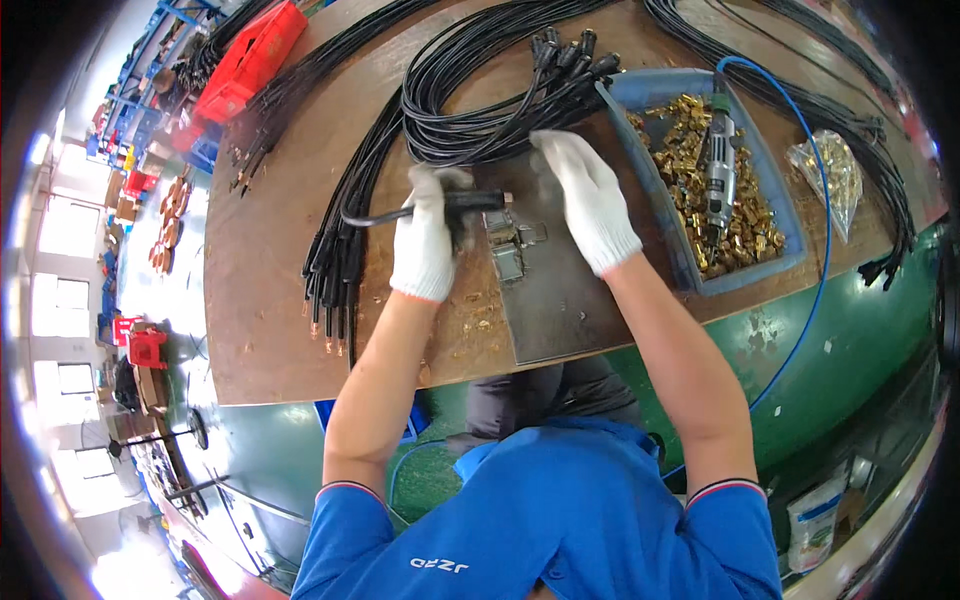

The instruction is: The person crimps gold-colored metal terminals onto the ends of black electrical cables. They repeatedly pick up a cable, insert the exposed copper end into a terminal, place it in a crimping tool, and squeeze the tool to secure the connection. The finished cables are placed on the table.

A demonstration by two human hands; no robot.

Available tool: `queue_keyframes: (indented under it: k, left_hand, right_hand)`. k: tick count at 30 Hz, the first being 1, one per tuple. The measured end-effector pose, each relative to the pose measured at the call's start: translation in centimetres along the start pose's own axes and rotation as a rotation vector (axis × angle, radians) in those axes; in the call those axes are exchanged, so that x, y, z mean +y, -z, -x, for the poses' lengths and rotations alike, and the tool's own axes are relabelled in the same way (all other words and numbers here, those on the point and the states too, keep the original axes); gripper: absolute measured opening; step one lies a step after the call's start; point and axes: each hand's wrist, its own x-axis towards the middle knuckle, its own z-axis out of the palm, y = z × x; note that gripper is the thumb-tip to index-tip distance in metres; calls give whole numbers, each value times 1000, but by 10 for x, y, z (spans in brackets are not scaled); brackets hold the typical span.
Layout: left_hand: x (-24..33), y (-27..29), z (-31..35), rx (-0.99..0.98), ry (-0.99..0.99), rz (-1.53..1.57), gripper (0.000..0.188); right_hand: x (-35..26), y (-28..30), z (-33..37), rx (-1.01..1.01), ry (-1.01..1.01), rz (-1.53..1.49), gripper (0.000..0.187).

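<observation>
My left grip (425, 235), in a white knit glove, is closed around a black cable (378, 218); its thick sleeve (474, 201) sticks out to the right of my fingers, with a small coppery tip at the end, and the thinner part leaves on the left and bends upward. That tip sits just beyond the far end of a small silvery metal fixture (507, 258); I cannot tell whether the two touch. My right grip (592, 205), gloved the same way, is open, fingers stretched forward and close together, with nothing to be seen in it. Its fingertips are near a coil of black cables (440, 105), though I cannot tell if they make contact. The fixture rests at the left edge of a dark flat plate (560, 310), which lies on the brown tabletop (260, 310). Left of my left grip, a bundle of cable ends (335, 262) points toward me. To the right stands a blue bin (750, 280) of brass fittings (685, 165), a grey handheld tool (720, 170) lying across them with a blue hose (823, 200) attached. Farther right are a clear bag (832, 175) of brass-coloured pieces and more black cables (870, 140); at the far left is a red crate (252, 65).
</observation>
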Motion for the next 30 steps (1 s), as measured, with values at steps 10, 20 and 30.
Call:
queue_keyframes:
  k: [10, 20, 30]
  left_hand:
    - [-49, -20, 61, -85, 256, 907, 63]
    - [-39, -18, 77, -150, 245, 1066, 35]
    - [-39, -9, 75, -14, 151, 838, 26]
  right_hand:
    - [-18, -33, 78, -280, 239, 174, 45]
    - [-48, -46, 85, -356, 355, 389, 39]
    - [-37, -42, 88, -316, 221, 289, 39]
